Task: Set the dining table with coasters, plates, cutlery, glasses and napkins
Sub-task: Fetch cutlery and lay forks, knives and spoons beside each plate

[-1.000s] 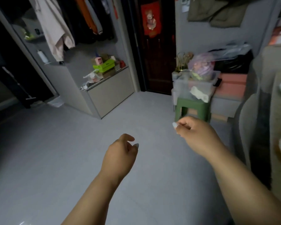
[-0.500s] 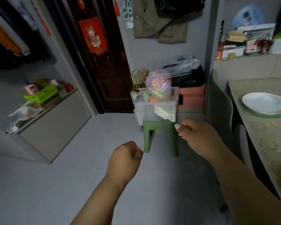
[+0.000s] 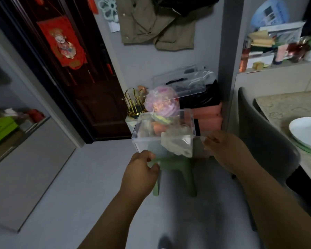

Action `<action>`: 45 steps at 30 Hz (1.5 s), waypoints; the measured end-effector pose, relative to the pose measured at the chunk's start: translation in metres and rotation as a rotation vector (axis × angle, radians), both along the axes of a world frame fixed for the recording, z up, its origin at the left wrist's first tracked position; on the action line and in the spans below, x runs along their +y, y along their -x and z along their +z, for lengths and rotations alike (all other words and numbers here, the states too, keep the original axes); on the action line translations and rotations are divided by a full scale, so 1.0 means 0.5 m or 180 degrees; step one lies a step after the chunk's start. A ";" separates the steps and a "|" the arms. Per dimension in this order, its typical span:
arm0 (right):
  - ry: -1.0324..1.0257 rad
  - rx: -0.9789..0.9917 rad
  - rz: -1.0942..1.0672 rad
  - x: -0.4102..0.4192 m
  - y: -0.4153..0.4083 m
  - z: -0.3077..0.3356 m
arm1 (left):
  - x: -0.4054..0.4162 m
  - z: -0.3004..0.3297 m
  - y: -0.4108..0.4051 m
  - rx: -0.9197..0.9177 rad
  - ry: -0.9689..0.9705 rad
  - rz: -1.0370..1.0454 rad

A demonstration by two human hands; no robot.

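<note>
Both hands hold nothing, the left hand (image 3: 142,169) loosely curled and the right hand (image 3: 223,150) too, and just past their fingertips sits the clear box (image 3: 162,135) of soft, light things, probably best held by its stiff side walls.

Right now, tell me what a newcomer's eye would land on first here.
Both hands, left hand and right hand, reach toward a clear plastic box stuffed with odds and ends on a green stool at centre. A red hanging glows on the dark door at upper left, and a white plate sits on the table at right.
</note>
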State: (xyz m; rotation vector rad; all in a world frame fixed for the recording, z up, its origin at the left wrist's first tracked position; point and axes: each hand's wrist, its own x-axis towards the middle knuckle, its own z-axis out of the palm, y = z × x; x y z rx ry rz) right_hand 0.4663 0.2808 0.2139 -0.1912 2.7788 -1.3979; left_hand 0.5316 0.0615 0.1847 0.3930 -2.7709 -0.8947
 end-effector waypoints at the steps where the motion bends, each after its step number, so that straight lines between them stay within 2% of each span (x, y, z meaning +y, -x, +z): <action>1: -0.0010 -0.0029 -0.0058 -0.023 0.036 -0.004 | -0.023 -0.005 0.040 -0.0001 -0.0048 -0.0045; 11: -0.0270 -0.0527 -0.0413 -0.193 0.357 -0.064 | -0.228 -0.052 0.431 -0.0010 -0.0270 -0.0763; 15: -0.0364 -0.0683 -0.0533 -0.214 0.475 -0.117 | -0.249 -0.095 0.565 -0.0137 -0.0146 -0.0996; 20: -0.0585 -0.0979 -0.0583 -0.229 0.642 -0.215 | -0.249 -0.160 0.733 -0.0072 -0.0355 -0.1161; 26: -0.1165 -0.1251 -0.0234 -0.242 0.811 -0.366 | -0.228 -0.286 0.927 -0.0614 -0.0295 -0.0998; 32: -0.1383 -0.1432 0.0161 -0.254 0.889 -0.479 | -0.197 -0.394 1.042 -0.1006 0.0142 -0.1189; 37: -0.1521 -0.1416 0.0332 -0.272 0.922 -0.545 | -0.193 -0.459 1.094 -0.1255 0.0796 -0.1712; 41: -0.1844 -0.1440 0.0535 -0.288 0.934 -0.587 | -0.193 -0.512 1.122 -0.1394 0.0982 -0.1939; 45: -0.2440 -0.1419 0.0792 -0.310 0.933 -0.617 | -0.194 -0.561 1.145 -0.1493 0.1576 -0.2321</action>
